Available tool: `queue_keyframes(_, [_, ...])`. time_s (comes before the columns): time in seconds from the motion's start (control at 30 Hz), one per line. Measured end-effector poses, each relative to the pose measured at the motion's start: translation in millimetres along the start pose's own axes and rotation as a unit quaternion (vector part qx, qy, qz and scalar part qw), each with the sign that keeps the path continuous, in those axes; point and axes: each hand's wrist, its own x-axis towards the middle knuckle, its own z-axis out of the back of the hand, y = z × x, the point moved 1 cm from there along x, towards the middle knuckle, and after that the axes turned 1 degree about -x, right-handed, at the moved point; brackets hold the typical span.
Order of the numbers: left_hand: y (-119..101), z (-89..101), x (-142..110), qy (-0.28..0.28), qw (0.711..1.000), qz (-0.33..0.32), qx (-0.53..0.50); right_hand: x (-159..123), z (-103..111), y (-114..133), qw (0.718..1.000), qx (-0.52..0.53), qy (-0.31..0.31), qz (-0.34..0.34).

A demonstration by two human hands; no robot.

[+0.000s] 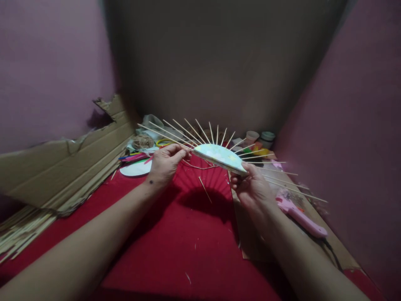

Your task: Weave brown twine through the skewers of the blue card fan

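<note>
A pale blue-green, yellow-patched half-disc point(217, 154) is held up over the red cloth, flat side towards me. Thin wooden sticks point(211, 133) fan out from its curved edge. My right hand point(252, 184) is closed on the half-disc's right end, thumb on top and fingers underneath. My left hand point(169, 163) is at the left end, thumb and fingertips pinched together beside the lowest left stick; what they pinch is hidden. A thin strand of twine point(200, 167) curves below the half-disc, near the left fingertips.
A pink glue gun point(302, 217) lies right on a cardboard sheet point(250, 242). One loose stick point(205, 190) is on the red cloth point(175, 251). Behind my left hand are a twine ball point(143, 142) and white disc point(134, 169). Cardboard point(78, 167) leans left; small tubs point(267, 139) stand behind.
</note>
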Motion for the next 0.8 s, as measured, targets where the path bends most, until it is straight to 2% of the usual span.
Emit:
queue_keyframes(0.07, [1.3,0.0,0.6,0.003,1.000,0.001,0.018,1.3,0.6,-1.1,1.000,0.000,0.013,-0.023])
queue_keyframes(0.2, [7.2,1.3,2.8,0.008,1.000,0.017,-0.010,2.6,1.7,-2.5,0.998,-0.002,0.039,-0.044])
queue_keyframes(0.47, [13.6,-0.2,2.6,0.041,0.996,0.076,0.016,6.8,4.8,-4.7,0.998,-0.004,0.022,-0.063])
queue_keyframes(0.57, [15.0,2.3,6.9,0.053,0.995,0.043,0.076,8.7,6.2,-3.2,0.997,-0.010,0.022,-0.072])
queue_keyframes(0.7, [13.2,9.7,13.2,0.000,0.978,-0.038,0.205,9.5,6.8,0.4,0.998,-0.016,0.018,-0.062])
queue_keyframes(0.8, [7.4,12.2,11.7,-0.012,0.971,-0.020,0.238,9.4,6.6,1.9,0.998,-0.008,0.016,-0.052])
